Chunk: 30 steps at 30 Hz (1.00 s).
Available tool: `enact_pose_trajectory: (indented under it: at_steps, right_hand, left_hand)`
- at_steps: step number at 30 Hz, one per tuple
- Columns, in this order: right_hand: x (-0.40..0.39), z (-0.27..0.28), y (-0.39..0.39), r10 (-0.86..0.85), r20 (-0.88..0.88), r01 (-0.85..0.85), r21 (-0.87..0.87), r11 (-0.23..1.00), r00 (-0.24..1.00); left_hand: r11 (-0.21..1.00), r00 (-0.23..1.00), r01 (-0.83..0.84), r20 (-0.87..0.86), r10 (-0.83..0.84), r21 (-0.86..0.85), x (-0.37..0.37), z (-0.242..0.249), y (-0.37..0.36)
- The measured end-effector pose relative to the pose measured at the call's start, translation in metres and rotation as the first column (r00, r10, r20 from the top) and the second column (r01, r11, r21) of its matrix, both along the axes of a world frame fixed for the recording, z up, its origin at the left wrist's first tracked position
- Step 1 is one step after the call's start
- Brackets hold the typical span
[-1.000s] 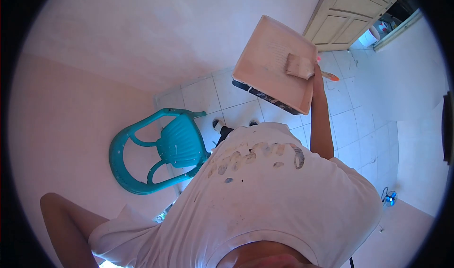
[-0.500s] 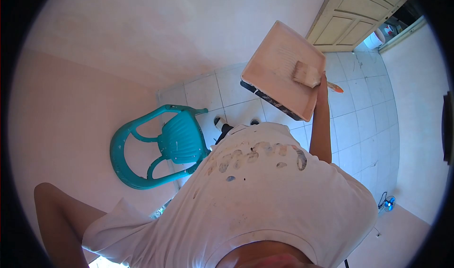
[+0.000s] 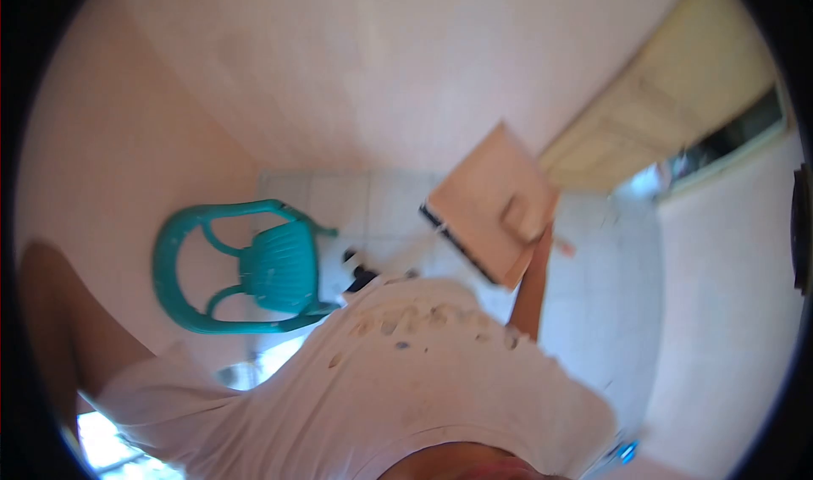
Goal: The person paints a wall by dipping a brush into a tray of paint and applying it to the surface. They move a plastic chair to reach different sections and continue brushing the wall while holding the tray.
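Note:
My right hand (image 3: 543, 238) grips the right edge of a paint tray (image 3: 483, 196) coated in peach paint, with a dark strip along its lower left side. Lying in the tray beside the hand is a wide paint brush (image 3: 523, 219), its orange-tipped handle sticking out past the edge. Motion blur hides how the fingers lie on the brush. My left arm is raised at the far left, and my left hand is outside the frame.
A teal plastic chair (image 3: 279, 268) stands near the wall at left. Pale tiles cover the floor (image 3: 593, 310). At the upper right is a cream panelled door (image 3: 669, 99) beside an opening. A small blue fan (image 3: 627, 452) is low at right.
The view has shifted and blurred. In it, the tray and my right hand sit lower and slightly left, the chair lies further left, and more of the bright area shows at lower left.

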State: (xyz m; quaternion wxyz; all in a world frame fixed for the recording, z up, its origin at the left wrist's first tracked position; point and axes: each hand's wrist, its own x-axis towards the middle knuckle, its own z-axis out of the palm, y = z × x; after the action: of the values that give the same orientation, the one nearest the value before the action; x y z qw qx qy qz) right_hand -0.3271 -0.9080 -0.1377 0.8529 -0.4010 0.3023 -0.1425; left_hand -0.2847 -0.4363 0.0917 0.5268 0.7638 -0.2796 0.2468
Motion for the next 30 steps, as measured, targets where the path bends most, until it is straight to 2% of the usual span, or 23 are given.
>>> enact_pose_trajectory:
  at_steps: [9, 15, 18, 21, 23, 25, 28, 30]
  right_hand:
    - [0.023, -0.002, 0.003, 0.103, -0.063, -0.102, 0.013, 0.995, 0.993]
    - [0.047, 0.001, -0.011, 0.145, -0.078, -0.142, 0.048, 0.989, 0.986]
    - [0.068, 0.004, -0.011, 0.166, -0.081, -0.160, 0.070, 0.985, 0.983]
    - [0.083, 0.000, -0.014, 0.187, -0.090, -0.179, 0.091, 0.980, 0.978]
    - [0.082, -0.002, -0.017, 0.198, -0.101, -0.190, 0.086, 0.978, 0.975]
    - [0.080, -0.004, -0.019, 0.202, -0.101, -0.195, 0.074, 0.978, 0.974]
    - [0.086, -0.003, -0.014, 0.199, -0.097, -0.191, 0.079, 0.978, 0.975]
    - [0.089, -0.004, -0.009, 0.202, -0.096, -0.195, 0.078, 0.978, 0.975]
  left_hand:
    - [0.998, 0.997, -0.067, -0.043, 0.066, -0.012, -0.012, -0.018, 0.001]
    - [0.996, 0.996, -0.089, -0.031, 0.089, 0.001, -0.011, 0.002, -0.018]
    - [0.995, 0.993, -0.103, 0.056, 0.103, -0.008, -0.006, 0.033, -0.018]
    - [0.992, 0.949, -0.124, 0.288, 0.128, -0.030, -0.019, 0.082, -0.012]
    - [0.992, 0.861, -0.114, 0.493, 0.126, -0.054, -0.037, 0.132, -0.007]
    - [0.995, 0.706, -0.062, 0.702, 0.098, -0.078, -0.063, 0.180, 0.001]
    - [0.998, 0.378, 0.067, 0.926, -0.011, -0.015, -0.107, 0.241, 0.006]
    - [0.992, 0.166, 0.117, 0.984, -0.069, 0.049, -0.129, 0.269, 0.002]
